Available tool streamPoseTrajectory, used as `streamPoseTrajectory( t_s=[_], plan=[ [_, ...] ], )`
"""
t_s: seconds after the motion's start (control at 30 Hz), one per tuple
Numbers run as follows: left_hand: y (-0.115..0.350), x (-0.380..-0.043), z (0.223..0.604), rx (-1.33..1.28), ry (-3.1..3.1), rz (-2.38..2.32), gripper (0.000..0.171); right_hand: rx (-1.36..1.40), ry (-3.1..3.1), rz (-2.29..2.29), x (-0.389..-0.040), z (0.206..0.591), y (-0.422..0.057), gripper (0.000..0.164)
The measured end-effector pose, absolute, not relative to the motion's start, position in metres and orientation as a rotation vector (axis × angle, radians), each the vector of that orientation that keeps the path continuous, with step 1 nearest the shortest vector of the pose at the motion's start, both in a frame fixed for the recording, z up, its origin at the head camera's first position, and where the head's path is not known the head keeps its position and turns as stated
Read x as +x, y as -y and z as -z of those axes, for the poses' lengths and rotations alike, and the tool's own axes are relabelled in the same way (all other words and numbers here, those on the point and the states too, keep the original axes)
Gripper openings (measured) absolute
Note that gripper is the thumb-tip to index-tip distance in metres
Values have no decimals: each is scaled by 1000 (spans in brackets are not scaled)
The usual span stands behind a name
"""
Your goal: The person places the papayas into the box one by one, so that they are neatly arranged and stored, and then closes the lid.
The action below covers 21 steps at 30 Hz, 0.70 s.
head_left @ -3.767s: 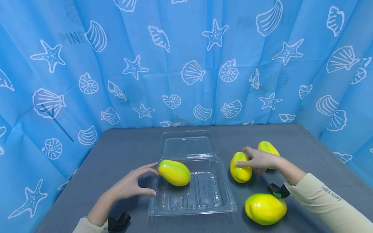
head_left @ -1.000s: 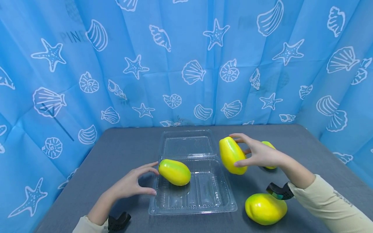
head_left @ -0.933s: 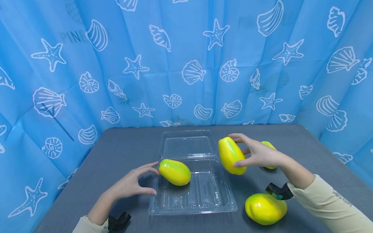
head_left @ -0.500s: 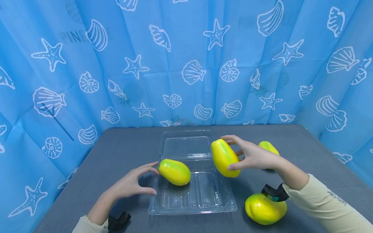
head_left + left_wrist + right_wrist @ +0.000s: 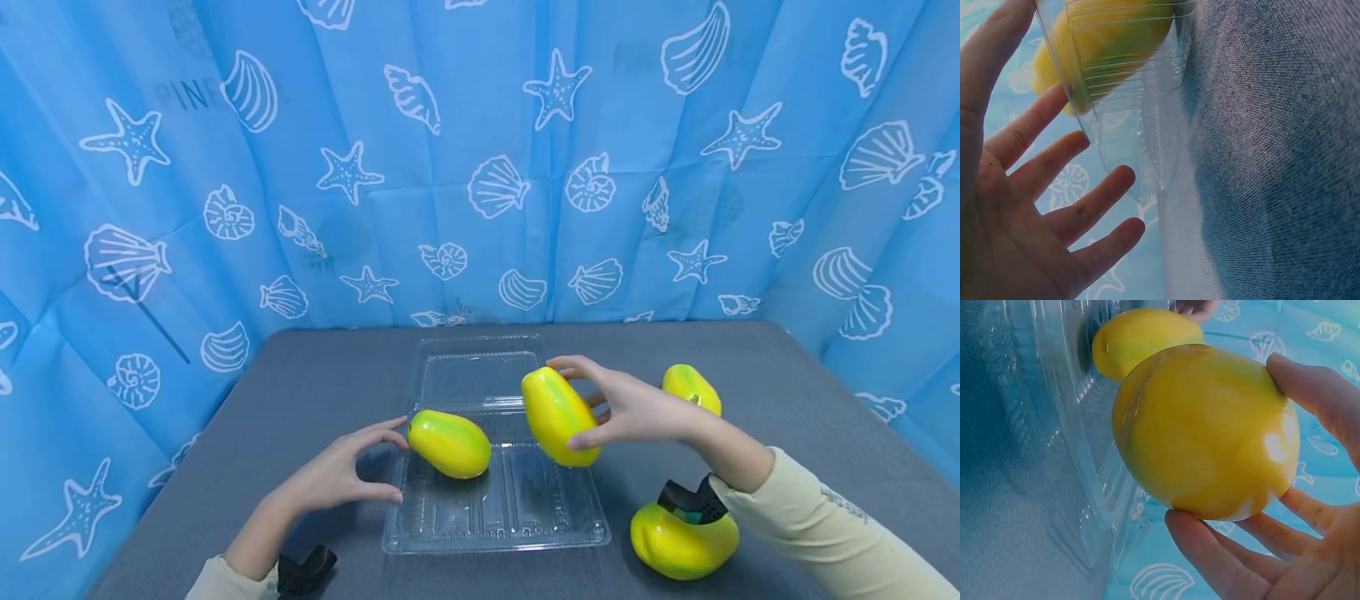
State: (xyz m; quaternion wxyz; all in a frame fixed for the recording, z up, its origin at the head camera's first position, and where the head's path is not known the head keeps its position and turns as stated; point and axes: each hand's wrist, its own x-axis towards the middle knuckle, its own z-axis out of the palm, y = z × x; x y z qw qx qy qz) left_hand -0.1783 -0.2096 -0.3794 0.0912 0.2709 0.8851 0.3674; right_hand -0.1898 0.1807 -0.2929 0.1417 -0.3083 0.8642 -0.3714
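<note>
My right hand grips a yellow-green papaya between thumb and fingers, holding it tilted over the right part of a clear plastic clamshell box. In the right wrist view the held papaya fills the middle, fingertips on its underside and thumb on top. A second papaya lies at the left of the box's base. My left hand has its fingers spread at the box's left edge; in the left wrist view its fingertips are right at the clear wall.
The box's lid lies folded back behind its base. Another papaya rests at the back right of the grey table, and one more at the front right, under my right wrist. A blue shell-patterned curtain hangs behind.
My right hand took hold of the papaya on the table right of the box, lifted it and carried it left over the box. The left hand stayed in place.
</note>
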Motion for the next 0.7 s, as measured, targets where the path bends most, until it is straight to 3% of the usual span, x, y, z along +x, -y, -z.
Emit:
streamPoseTrajectory(
  t_s=[0.7],
  plan=[
    [210, -178, 380, 820, -2630, -1098, 53, -1042, -2404, 1060, -190, 300, -159, 84]
  ],
)
